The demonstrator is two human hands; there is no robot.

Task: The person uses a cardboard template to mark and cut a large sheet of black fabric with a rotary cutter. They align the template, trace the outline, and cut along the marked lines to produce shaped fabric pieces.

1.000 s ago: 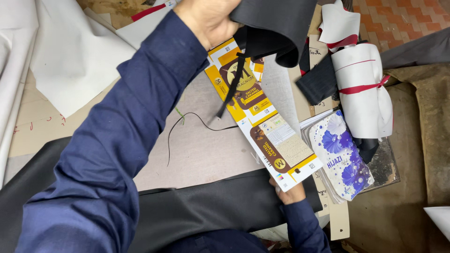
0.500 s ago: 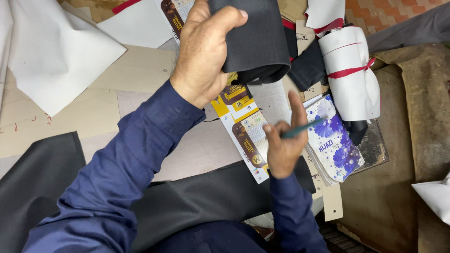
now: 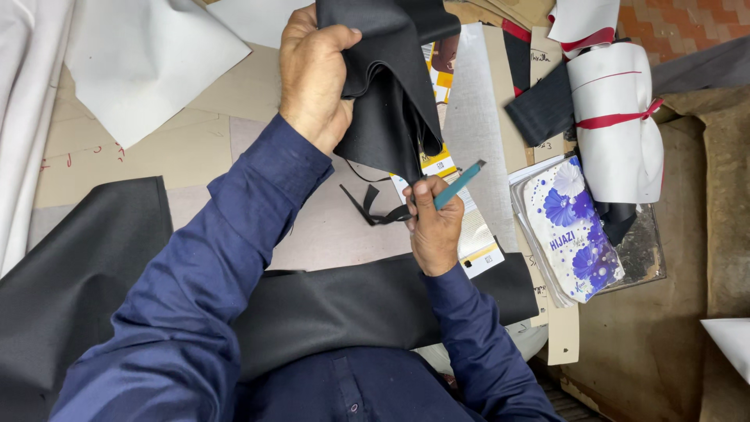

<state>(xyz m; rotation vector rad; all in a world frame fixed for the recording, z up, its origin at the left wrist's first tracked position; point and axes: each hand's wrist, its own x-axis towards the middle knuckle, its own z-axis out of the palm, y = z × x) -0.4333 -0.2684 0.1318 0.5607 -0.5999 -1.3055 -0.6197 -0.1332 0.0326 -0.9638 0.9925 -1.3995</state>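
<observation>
- I look down on a work table (image 3: 117, 168) covered in pale card patterns, with a white sheet (image 3: 148, 59) lying at the upper left of the frame.
- My left hand (image 3: 312, 74), at the upper middle, is closed around a folded piece of black cloth (image 3: 391, 86) — thumb on top, fingers behind — and holds it lifted above the table.
- The cloth hangs down in folds toward the centre, and a thin black strip (image 3: 375, 209) trails from its lower edge.
- My right hand (image 3: 433, 230), at the centre, grips a teal tool (image 3: 459, 184) that points up and to the right; its fingers also touch the black strip.
- Under the right hand lies a long yellow and white printed card (image 3: 476, 242).
- A wide band of black fabric (image 3: 367, 301) stretches across the lower middle — more of it lies at the lower left.
- At the right sit a white roll tied with red ribbon (image 3: 617, 117) and a flat packet with blue flowers (image 3: 570, 227).
</observation>
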